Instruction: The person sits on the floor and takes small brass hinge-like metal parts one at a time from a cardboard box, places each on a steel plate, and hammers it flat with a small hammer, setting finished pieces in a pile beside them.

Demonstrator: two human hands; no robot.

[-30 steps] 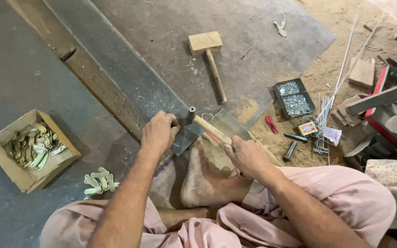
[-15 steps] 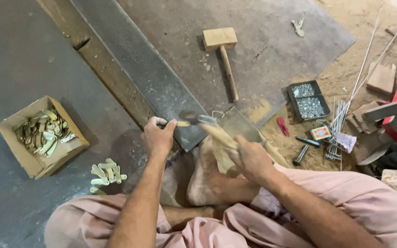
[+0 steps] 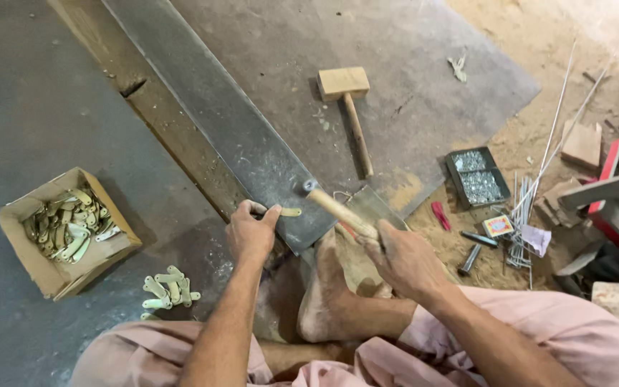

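Cardboard box (image 3: 62,276) of pale metal pieces at the floor's left edge; loose pile of similar pieces (image 3: 170,290) just beside it. Left hand (image 3: 251,233), fingers curled shut, pinches one small metal piece (image 3: 288,212) against the near edge of the grey metal plate (image 3: 252,154). Right hand (image 3: 404,259), closed in a fist, grips a wooden-handled hammer (image 3: 334,208), head above the plate. Wooden mallet (image 3: 349,107) lies further back; tray of nails (image 3: 478,177) on sawdust, right.
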